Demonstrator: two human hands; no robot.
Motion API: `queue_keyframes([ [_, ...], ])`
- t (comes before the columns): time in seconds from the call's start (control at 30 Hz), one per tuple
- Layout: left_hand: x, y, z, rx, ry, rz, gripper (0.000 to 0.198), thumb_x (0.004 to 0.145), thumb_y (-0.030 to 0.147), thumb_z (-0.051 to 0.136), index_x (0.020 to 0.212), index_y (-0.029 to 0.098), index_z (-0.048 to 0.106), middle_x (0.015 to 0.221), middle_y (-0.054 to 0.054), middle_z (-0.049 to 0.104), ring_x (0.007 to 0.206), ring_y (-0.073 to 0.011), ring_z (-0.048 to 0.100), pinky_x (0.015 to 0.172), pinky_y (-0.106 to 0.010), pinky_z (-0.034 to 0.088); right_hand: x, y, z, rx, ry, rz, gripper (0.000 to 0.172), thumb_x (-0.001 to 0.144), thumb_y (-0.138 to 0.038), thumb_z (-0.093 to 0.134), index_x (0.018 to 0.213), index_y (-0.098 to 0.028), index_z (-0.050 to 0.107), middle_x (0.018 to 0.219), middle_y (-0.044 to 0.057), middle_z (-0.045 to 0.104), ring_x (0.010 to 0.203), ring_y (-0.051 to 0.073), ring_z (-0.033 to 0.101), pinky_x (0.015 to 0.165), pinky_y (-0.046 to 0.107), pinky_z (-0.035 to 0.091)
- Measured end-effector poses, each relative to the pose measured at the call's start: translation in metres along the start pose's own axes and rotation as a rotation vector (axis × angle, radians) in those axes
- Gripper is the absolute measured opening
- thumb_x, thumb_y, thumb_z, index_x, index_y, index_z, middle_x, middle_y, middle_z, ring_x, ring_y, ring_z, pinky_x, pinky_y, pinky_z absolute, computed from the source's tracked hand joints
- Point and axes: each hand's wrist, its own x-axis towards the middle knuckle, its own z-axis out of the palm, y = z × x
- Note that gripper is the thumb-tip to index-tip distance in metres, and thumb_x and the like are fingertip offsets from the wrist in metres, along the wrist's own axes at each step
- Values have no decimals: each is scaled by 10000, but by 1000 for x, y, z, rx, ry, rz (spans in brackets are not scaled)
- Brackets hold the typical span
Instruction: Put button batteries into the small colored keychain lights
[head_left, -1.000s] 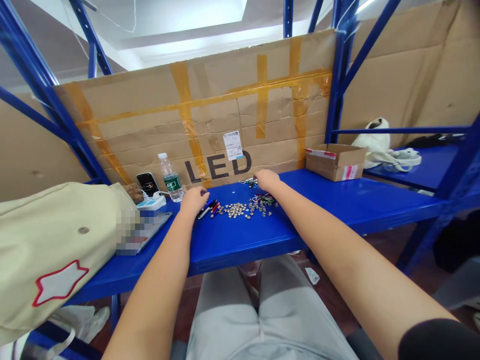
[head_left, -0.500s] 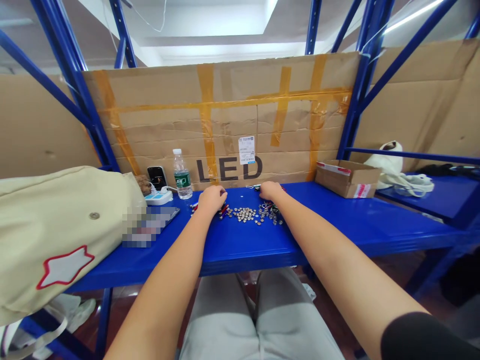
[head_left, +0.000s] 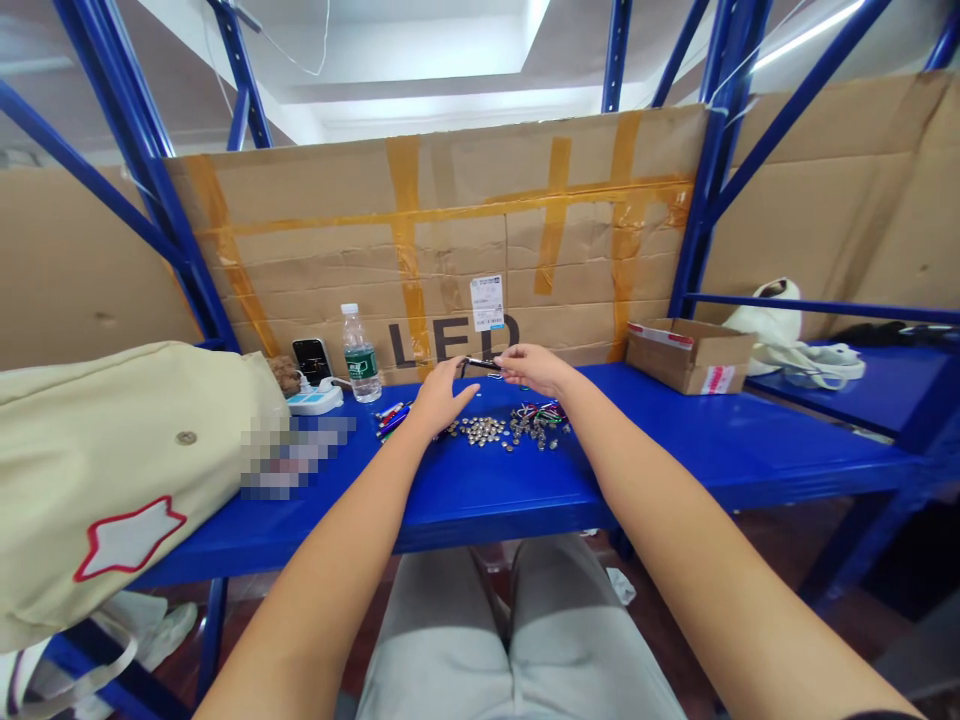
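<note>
My right hand point(head_left: 534, 367) pinches a slim black pen-shaped thing point(head_left: 482, 363) by its right end, just above the table. At its left end is my left hand point(head_left: 441, 398), with the thumb stretched out and apart; whether its fingertips touch the black thing I cannot tell. Below the hands lies a pile of small round silver button-like pieces point(head_left: 481, 431). Beside it, under my right hand, is a cluster of small metal pieces point(head_left: 534, 430) with coloured parts among them. Several coloured pen-shaped sticks point(head_left: 393, 418) lie left of my left hand, partly hidden by it.
The blue table point(head_left: 487, 505) backs onto a large taped cardboard sheet point(head_left: 322, 270). At the left are a cream bag point(head_left: 127, 440), a power strip point(head_left: 315, 400), a phone point(head_left: 311, 360) and a water bottle point(head_left: 361, 358). A cardboard box point(head_left: 686, 358) stands at the right.
My right hand has lifted from the metal cluster with the black pen-shaped thing. My left hand has moved slightly right and its thumb has spread, uncovering more coloured sticks.
</note>
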Motion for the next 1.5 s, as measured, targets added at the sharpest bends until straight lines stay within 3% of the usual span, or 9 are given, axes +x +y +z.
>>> queue_keyframes([
  [0.1,-1,7,-2,-125,-48,-26,299,882,268,465,1130,151,586,1088,-88,666,1017,-197,607,919,-318,456,-13,-6,7,211,-162,25,65,844,-210,606,853,-160,567,668,-8,573,618,67,562,668,195,516],
  [0.23,-4,8,-6,-144,-259,-89,281,882,188,376,1014,177,624,727,-8,674,639,-153,627,675,-268,500,-22,-3,9,98,-189,-2,40,847,-176,587,819,-150,574,666,-10,575,597,64,559,625,183,504],
  [0.43,-1,11,-2,142,-225,-61,246,862,197,407,875,192,653,894,-65,703,890,-213,634,784,-291,474,-26,3,16,-401,-154,-285,220,864,-351,555,916,-147,622,756,29,643,678,122,585,638,234,467],
  [0.6,-2,16,-2,136,-209,-80,246,828,160,435,920,190,662,961,-76,706,943,-223,634,810,-299,471,-30,-1,28,-631,-186,-523,164,850,-283,554,842,-140,634,815,37,657,758,141,568,699,249,415],
  [0.8,-3,20,-3,-237,-130,-219,277,836,222,489,1073,169,622,695,-11,679,603,-153,629,619,-260,506,-34,-5,30,-465,-155,-294,162,887,-232,449,783,-155,546,596,-20,579,570,111,538,569,219,417],
  [0.97,-2,20,0,-356,-69,-193,276,830,265,570,1083,165,619,981,-66,696,837,-168,649,718,-273,534,-33,-2,33,-52,-181,-127,108,860,-164,475,965,-189,475,622,-35,593,549,112,590,493,204,467],
  [1.13,-5,17,10,-541,-274,-343,376,878,279,543,1235,165,510,1105,-103,668,795,-153,676,641,-250,542,-31,-1,37,216,-189,-31,109,831,-86,465,881,-181,485,733,4,631,639,112,641,565,222,536],
  [1.27,-5,17,8,-274,-216,-191,274,885,219,507,1144,176,588,994,-55,703,676,-144,675,692,-267,527,-31,-2,38,321,-196,-14,121,898,-168,396,894,-165,517,865,56,646,716,128,653,567,234,553],
  [1.5,-7,32,-1,368,-179,-20,263,917,272,444,1053,170,645,1053,-120,679,1008,-267,616,831,-328,463,-21,15,39,30,-120,-67,225,874,-291,553,1065,-178,515,971,79,647,700,119,633,528,217,527],
])
